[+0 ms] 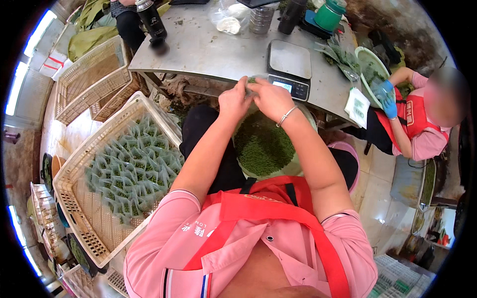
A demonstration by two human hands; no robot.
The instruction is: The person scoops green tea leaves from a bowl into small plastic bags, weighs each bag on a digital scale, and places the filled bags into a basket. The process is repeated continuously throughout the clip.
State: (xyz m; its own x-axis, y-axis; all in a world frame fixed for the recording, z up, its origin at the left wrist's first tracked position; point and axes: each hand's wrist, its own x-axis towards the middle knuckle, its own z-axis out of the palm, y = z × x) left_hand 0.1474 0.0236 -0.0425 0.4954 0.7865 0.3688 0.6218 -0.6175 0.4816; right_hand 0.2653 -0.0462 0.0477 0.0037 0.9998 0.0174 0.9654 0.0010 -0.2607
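My left hand (234, 101) and my right hand (273, 100) are together just off the table's near edge. Both have their fingers closed on the top of a small clear plastic bag (250, 84) with a bit of green in it; my fingers cover most of it. Below my hands, between my knees, stands a wide pale tub of small green peppercorn-like berries (263, 146). A digital scale (289, 59) with a bare pan and a lit display is on the table, right beside my right hand.
At my left a cream plastic crate (74, 198) holds many filled clear bags (134, 169). More crates (92, 79) stand behind it. The metal table (208, 49) bears a dark bottle (151, 22), jars and bags. At right, a blue-gloved co-worker (412, 114) handles a pale green basin (365, 74).
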